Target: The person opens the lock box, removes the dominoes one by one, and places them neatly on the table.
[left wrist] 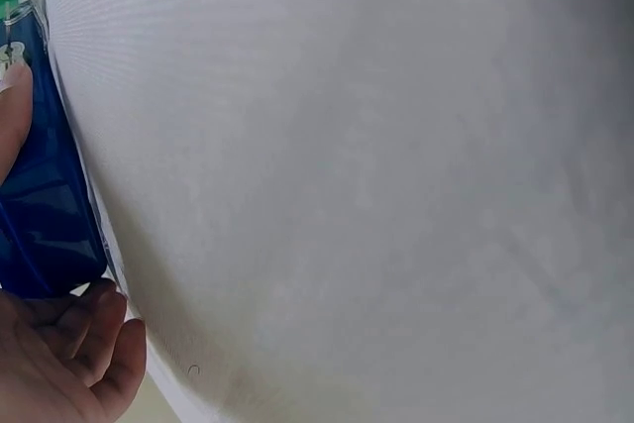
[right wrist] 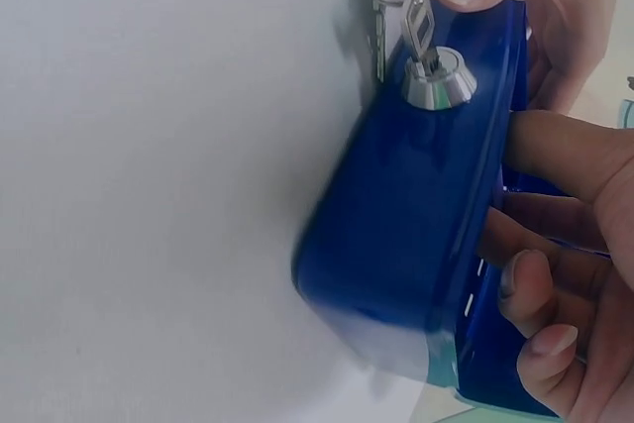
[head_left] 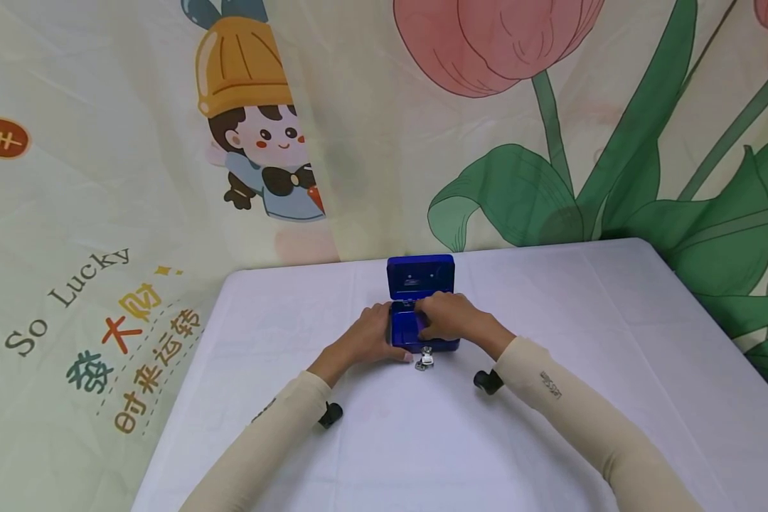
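A small blue metal cash box [head_left: 404,328] stands on the table with its lid [head_left: 420,276] raised at the back. On its front face is a silver lock [right wrist: 439,84] with a key [right wrist: 419,27] in it, and a second key [right wrist: 380,32] hangs from the ring. My left hand [head_left: 372,338] grips the box's left side, thumb by the front face and fingers toward the rear corner. My right hand [head_left: 451,318] reaches over the right side, thumb and forefinger down inside the box. The box wall hides those fingertips, and whether they hold anything does not show.
The table [head_left: 422,441] has a white cloth. A printed fabric backdrop [head_left: 371,142] hangs right behind its far edge, close to the box lid. Small black wrist cameras [head_left: 488,382] sit under both forearms.
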{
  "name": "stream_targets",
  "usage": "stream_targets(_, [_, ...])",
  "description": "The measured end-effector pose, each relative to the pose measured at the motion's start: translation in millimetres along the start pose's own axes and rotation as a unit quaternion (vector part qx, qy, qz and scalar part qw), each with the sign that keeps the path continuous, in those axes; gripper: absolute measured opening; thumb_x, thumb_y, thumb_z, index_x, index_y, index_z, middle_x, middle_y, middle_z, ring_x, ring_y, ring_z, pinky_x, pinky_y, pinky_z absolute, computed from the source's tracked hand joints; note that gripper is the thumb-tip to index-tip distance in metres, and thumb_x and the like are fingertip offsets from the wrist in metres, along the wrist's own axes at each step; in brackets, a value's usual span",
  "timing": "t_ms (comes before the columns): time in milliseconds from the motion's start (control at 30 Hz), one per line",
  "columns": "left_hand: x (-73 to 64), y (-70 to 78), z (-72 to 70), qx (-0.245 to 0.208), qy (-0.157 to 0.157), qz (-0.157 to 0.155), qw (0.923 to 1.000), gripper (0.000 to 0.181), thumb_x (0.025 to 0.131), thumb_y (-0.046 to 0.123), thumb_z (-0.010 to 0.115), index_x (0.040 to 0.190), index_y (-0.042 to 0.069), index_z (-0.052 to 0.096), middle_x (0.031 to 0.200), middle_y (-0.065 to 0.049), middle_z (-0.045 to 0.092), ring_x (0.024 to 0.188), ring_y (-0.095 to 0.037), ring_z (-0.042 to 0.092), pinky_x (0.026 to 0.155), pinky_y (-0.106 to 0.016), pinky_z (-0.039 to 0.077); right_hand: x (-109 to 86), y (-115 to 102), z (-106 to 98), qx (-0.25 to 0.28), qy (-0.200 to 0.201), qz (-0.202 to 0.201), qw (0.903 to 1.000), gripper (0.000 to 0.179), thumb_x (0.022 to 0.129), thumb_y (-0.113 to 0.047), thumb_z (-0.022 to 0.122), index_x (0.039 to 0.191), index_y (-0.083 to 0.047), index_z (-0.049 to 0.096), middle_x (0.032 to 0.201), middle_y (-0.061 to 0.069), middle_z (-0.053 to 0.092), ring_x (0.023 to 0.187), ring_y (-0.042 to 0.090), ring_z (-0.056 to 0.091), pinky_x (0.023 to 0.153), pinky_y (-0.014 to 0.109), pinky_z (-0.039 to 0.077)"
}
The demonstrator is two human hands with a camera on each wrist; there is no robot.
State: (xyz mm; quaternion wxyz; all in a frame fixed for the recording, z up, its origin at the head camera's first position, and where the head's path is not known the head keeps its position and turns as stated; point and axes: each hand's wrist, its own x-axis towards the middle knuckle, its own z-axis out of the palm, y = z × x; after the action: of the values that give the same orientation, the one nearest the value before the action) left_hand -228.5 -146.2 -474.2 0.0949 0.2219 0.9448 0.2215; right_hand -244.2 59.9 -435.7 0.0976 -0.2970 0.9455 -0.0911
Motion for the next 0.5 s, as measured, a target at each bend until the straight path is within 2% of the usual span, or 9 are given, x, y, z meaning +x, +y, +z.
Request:
stream_targets(200, [0.2,-0.3,-0.3,0.003,0.006,0.015,0.9999,0.11,0.068,0.053,0.09,0.152,0.005,0.036,0.139,-0.014,0.056,0.124,-0.03,0.05,0.11,-0.047,0.039,-5.1,5.2,-2.7,0.012,0.005,0.001,0.9999,0.048,0.085,-0.033,0.081,0.125,-0.009,0.07,0.109,0.006,0.075,0.088,0.017,0.069,0.083,0.041,0.059])
stream_targets(333, [0.3,-0.2,-0.3,0.0,0.008,0.015,0.9999,0.11,0.067,0.052,0.09,0.151,0.005,0.036,0.138,-0.015,0.056,0.124,-0.031,0.05,0.109,-0.048,0.039,-9.5,8.2,-5.0,0.018,0.005,0.005,0.9998,0.047,0.086,-0.032,0.081,0.125,-0.009,0.07,0.102,0.005,0.075,0.081,0.015,0.066,0.08,0.038,0.059])
stream_targets(500, [1.1,-1.0,0.8,0.0,0.004,0.011,0.9999,0.112,0.068,0.052,0.09,0.153,0.006,0.034,0.141,-0.014,0.054,0.126,-0.031,0.049,0.111,-0.048,0.038,-15.2,11.2,-8.2,0.024,0.004,0.015,0.9996,0.046,0.086,-0.032,0.081,0.124,-0.008,0.069,0.098,0.004,0.075,0.082,0.016,0.066,0.08,0.04,0.058])
